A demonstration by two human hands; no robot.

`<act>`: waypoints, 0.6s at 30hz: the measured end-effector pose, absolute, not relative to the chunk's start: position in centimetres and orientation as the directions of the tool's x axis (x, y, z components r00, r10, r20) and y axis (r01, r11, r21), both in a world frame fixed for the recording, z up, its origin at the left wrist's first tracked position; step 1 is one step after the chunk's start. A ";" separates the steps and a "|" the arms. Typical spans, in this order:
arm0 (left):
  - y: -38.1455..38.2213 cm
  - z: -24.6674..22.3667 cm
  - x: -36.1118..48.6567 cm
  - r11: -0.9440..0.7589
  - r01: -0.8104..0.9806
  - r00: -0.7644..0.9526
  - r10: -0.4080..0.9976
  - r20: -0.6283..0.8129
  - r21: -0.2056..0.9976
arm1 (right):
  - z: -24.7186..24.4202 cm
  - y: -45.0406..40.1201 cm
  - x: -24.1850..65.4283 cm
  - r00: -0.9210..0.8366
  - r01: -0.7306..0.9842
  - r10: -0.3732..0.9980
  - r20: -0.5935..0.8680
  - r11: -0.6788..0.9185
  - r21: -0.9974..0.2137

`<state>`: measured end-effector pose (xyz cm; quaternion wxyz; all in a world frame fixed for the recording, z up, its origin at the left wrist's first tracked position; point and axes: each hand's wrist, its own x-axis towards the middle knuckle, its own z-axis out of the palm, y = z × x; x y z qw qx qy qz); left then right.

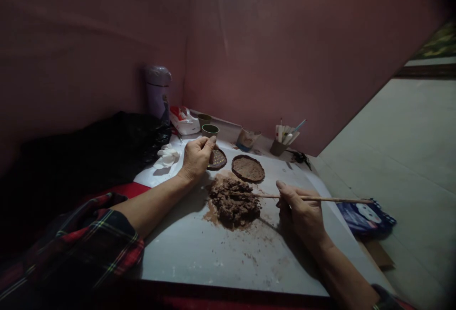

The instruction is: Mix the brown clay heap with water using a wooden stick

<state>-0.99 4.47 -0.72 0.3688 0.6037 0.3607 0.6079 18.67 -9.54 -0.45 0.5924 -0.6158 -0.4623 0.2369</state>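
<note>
A rough brown mound of wet clay-like material (233,205) lies on the white board (185,248), with crumbs and smears around it. My right hand (302,212) is closed around a thin wooden stick (331,199), whose left end reaches into the mound. Beyond the mound, my left hand (197,158) is raised with its fingers pressed together; whatever it may hold is hidden. Just past that hand lies a round, dark-rimmed piece with light specks (218,159), partly covered by it. Right of this rests a flat brown disc with a raised edge (248,168).
Toward the back stand two small cups (210,130), a stained clear container (247,140) and a pot of brushes and tools (280,146). White crumpled tissue (166,157), a black plastic bag (107,143) and a purple flask (158,93) are at left. Pink walls enclose the back.
</note>
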 end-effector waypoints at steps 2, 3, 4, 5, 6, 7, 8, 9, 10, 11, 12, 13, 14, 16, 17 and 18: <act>4.5 -0.7 -1.0 -0.467 -0.014 0.005 0.884 0.467 0.884 | -0.5 -9.6 18.7 0.453 0.297 0.853 0.260 0.130 -0.946; 4.4 -0.7 -1.0 -0.466 -0.017 0.005 0.885 0.466 0.885 | -0.5 -9.6 18.8 0.446 0.300 0.856 0.262 0.132 -0.945; 4.4 -0.7 -1.0 -0.464 -0.019 0.005 0.886 0.464 0.886 | -0.5 -9.6 18.8 0.441 0.300 0.858 0.263 0.135 -0.944; 4.4 -0.7 -1.0 -0.463 -0.019 0.005 0.886 0.463 0.886 | -0.5 -9.6 18.8 0.441 0.297 0.858 0.264 0.138 -0.945; 4.4 -0.7 -1.0 -0.463 -0.018 0.006 0.886 0.463 0.886 | -0.5 -9.5 18.8 0.445 0.290 0.856 0.263 0.140 -0.947; 4.4 -0.7 -1.0 -0.465 -0.015 0.007 0.885 0.465 0.885 | -0.5 -9.5 18.8 0.452 0.282 0.854 0.258 0.138 -0.949; 4.4 -0.8 -1.0 -0.466 -0.012 0.008 0.885 0.466 0.885 | -0.6 -9.5 18.9 0.457 0.274 0.853 0.251 0.134 -0.952; 4.4 -0.8 -1.0 -0.467 -0.010 0.009 0.884 0.467 0.884 | -0.6 -9.4 18.9 0.464 0.267 0.852 0.245 0.130 -0.955; 4.4 -0.8 -0.9 -0.467 -0.010 0.010 0.884 0.467 0.884 | -0.7 -9.4 19.0 0.459 0.260 0.856 0.235 0.124 -0.958; 4.4 -0.8 -0.9 -0.466 -0.009 0.010 0.885 0.466 0.885 | -0.7 -9.4 19.1 0.453 0.256 0.861 0.233 0.124 -0.959; 4.4 -0.8 -0.9 -0.467 -0.008 0.010 0.884 0.467 0.884 | -0.7 -9.4 19.2 0.446 0.253 0.864 0.233 0.128 -0.959; 4.4 -0.8 -0.9 -0.468 -0.006 0.011 0.884 0.468 0.884 | -0.7 -9.4 19.2 0.440 0.251 0.867 0.236 0.133 -0.959; 4.4 -0.7 -0.9 -0.469 -0.004 0.012 0.883 0.469 0.883 | -0.6 -9.4 19.3 0.435 0.250 0.869 0.237 0.137 -0.959; 4.4 -0.7 -0.9 -0.470 -0.002 0.010 0.882 0.470 0.882 | -0.3 -9.5 19.4 0.419 0.251 0.878 0.232 0.134 -0.959; 4.4 -0.8 -0.9 -0.471 -0.001 0.009 0.882 0.471 0.882 | -0.1 -9.6 19.4 0.415 0.250 0.881 0.228 0.130 -0.959; 4.4 -0.8 -0.9 -0.471 0.000 0.007 0.882 0.471 0.882 | 0.1 -9.6 19.3 0.408 0.249 0.886 0.221 0.125 -0.960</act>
